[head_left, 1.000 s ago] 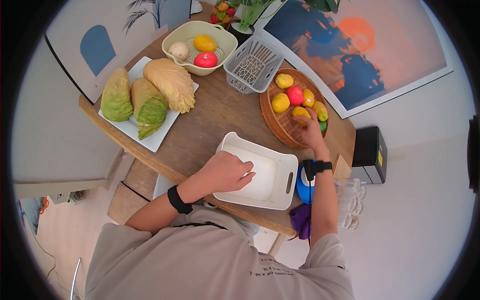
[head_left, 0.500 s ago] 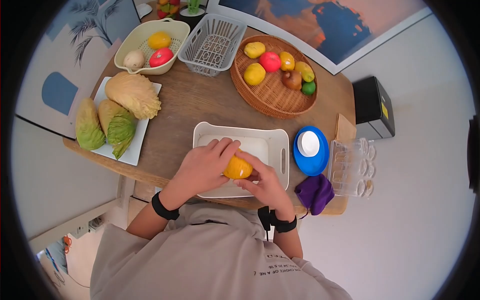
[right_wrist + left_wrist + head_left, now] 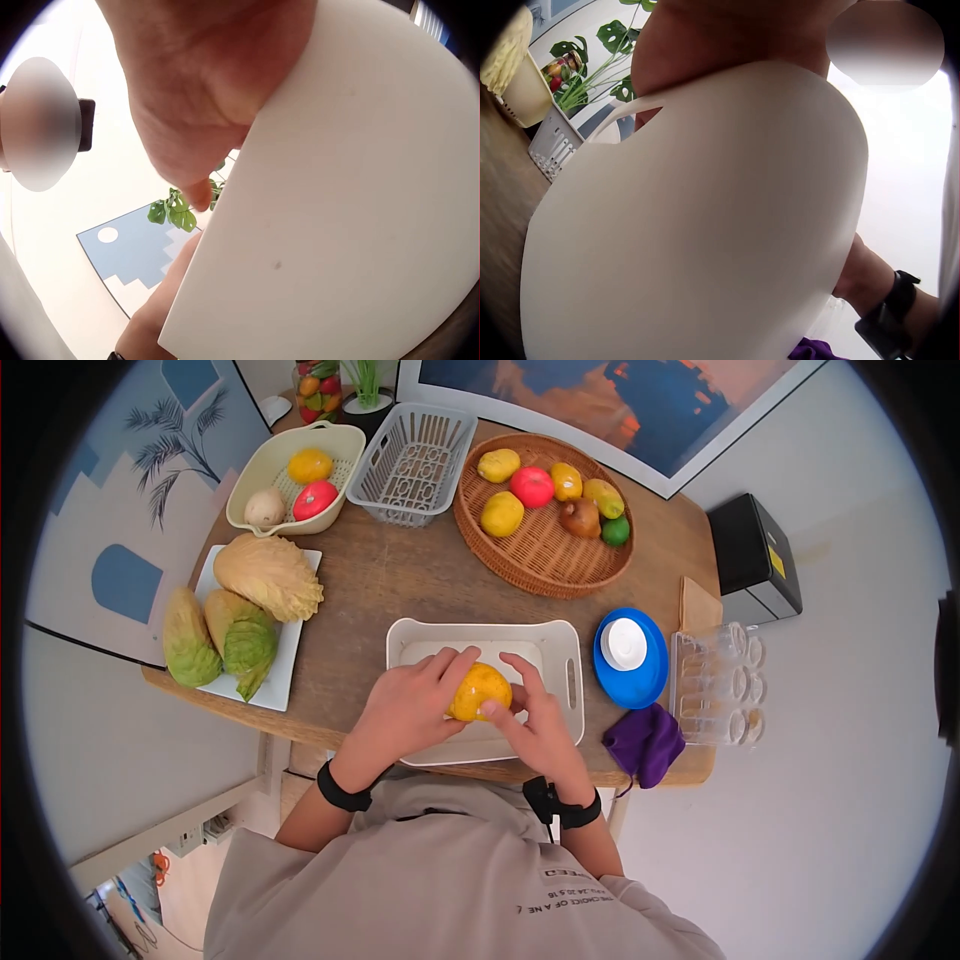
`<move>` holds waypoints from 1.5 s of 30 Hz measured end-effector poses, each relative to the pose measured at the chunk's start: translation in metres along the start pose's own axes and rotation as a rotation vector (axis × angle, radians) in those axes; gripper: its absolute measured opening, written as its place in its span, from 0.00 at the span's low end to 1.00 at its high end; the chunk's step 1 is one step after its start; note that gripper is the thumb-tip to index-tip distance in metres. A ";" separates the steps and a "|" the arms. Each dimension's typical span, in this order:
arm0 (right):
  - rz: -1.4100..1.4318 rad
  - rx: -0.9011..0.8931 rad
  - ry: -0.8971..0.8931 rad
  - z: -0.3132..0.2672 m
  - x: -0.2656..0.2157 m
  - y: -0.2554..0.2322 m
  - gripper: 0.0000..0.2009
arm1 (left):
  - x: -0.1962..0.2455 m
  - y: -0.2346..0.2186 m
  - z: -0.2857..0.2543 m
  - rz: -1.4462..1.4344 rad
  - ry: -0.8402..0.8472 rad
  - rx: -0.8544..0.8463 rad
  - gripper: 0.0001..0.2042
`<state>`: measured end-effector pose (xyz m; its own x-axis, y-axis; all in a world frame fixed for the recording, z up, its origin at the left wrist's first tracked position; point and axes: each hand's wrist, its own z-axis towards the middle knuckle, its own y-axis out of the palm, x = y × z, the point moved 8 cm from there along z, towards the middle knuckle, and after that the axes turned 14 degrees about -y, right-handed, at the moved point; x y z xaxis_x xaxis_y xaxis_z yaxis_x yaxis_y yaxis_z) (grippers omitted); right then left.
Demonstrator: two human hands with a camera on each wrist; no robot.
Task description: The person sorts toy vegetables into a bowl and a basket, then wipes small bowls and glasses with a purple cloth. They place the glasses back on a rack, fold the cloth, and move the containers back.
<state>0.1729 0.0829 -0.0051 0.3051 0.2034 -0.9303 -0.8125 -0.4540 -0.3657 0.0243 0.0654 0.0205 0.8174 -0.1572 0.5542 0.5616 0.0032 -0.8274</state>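
Note:
A round yellow fruit (image 3: 482, 686) with brown specks is held between both hands above a white bin (image 3: 555, 655). My left hand (image 3: 405, 705) wraps its fingers over the fruit's left side. From the right, my right hand (image 3: 540, 728) holds it with the thumb on its near face, while the index finger is raised off it. In the left wrist view the outer wall of the bin (image 3: 697, 225) hides the fruit. The right wrist view likewise shows mostly bin wall, with part of the right hand (image 3: 202, 105) above the rim.
Behind the bin are a wicker basket (image 3: 540, 565) of fruit, a grey basket (image 3: 412, 470) and a cream colander (image 3: 345, 450). Chinese cabbages lie on a white plate (image 3: 285, 660) at left. A blue plate (image 3: 632, 685), purple cloth (image 3: 645, 745) and glasses (image 3: 725, 685) are at right.
The right hand took the yellow fruit from the wicker basket and brought it over the bin, where the left hand joined it. Lately the right index finger has lifted away from the fruit.

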 end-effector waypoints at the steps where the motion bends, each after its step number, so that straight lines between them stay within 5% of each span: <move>1: -0.054 0.020 -0.182 0.003 -0.014 0.000 0.38 | 0.000 0.000 0.001 0.000 0.003 0.008 0.39; 2: -0.110 0.041 -0.363 0.003 -0.029 0.001 0.38 | 0.000 0.000 0.001 -0.010 0.008 0.006 0.39; 8: -0.098 -0.194 0.167 -0.004 0.009 0.007 0.39 | -0.003 0.001 0.000 -0.048 -0.013 0.001 0.38; 10: -0.142 0.020 -0.255 0.006 -0.020 0.003 0.35 | -0.004 0.001 0.000 -0.059 -0.003 0.011 0.38; 13: -0.184 0.091 -0.505 0.003 -0.032 0.002 0.28 | -0.003 0.000 0.000 -0.081 -0.025 -0.001 0.37; 15: -0.096 0.063 -0.329 0.003 -0.019 -0.001 0.24 | 0.001 -0.006 0.000 -0.128 0.005 -0.010 0.37; 17: 0.105 0.043 0.066 -0.008 0.002 -0.001 0.21 | 0.001 -0.011 0.000 -0.203 0.023 0.006 0.36; 19: 0.147 0.125 -0.007 -0.009 0.002 -0.007 0.18 | -0.004 -0.014 0.001 -0.303 0.030 0.051 0.35; 21: 0.142 0.162 -0.070 -0.010 0.001 -0.009 0.16 | -0.025 -0.019 0.004 -0.665 -0.058 0.276 0.30; 24: 0.065 0.113 -0.150 -0.009 -0.002 -0.007 0.14 | -0.085 -0.023 0.020 -1.295 -0.340 0.219 0.21; 29: -0.080 -0.003 -0.211 -0.007 -0.013 0.000 0.13 | -0.157 -0.074 0.071 -1.792 -0.499 0.403 0.21; 32: -0.088 -0.016 -0.205 -0.007 -0.013 0.001 0.12 | -0.187 -0.071 0.082 -1.749 -0.591 0.369 0.19; 34: -0.098 -0.004 -0.201 -0.008 -0.011 0.000 0.11 | -0.179 -0.063 0.078 -1.635 -0.490 0.247 0.16; 39: -0.117 0.008 -0.215 -0.007 -0.014 0.001 0.11 | -0.082 -0.019 0.039 -1.192 -0.363 -0.001 0.07; 44: -0.145 -0.043 -0.309 -0.005 -0.024 0.004 0.11 | -0.009 -0.003 0.005 -0.046 0.070 0.204 0.07; 45: -0.185 -0.048 -0.350 -0.003 -0.030 -0.003 0.11 | -0.010 -0.001 0.007 -0.068 0.049 0.198 0.08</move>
<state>0.1676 0.0760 0.0236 0.2502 0.5650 -0.7863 -0.7326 -0.4205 -0.5353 0.0161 0.0737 0.0167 0.7720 -0.2115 0.5994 0.6338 0.1843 -0.7513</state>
